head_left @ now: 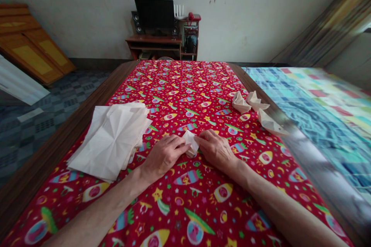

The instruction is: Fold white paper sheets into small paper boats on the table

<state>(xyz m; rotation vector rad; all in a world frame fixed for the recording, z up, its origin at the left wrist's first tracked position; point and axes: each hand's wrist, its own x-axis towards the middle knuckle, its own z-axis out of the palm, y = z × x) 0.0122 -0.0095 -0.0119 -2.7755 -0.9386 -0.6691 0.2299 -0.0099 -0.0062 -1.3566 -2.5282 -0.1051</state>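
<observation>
My left hand [164,154] and my right hand [216,148] meet in the middle of the table, both pinched on a small, partly folded piece of cream paper [191,142] that rests on the red patterned cloth [185,200]. A stack of flat cream paper sheets [111,141] lies just left of my left hand. Three folded paper shapes [255,110] sit further off, to the right of my right hand, near the table's right edge.
The cloth covers a long wooden table [58,135]. A bed with a blue patchwork cover [319,112] runs along the right side. A desk with a monitor, speakers and a red telephone [164,27] stands against the far wall. Wooden panels [31,46] lean at the left.
</observation>
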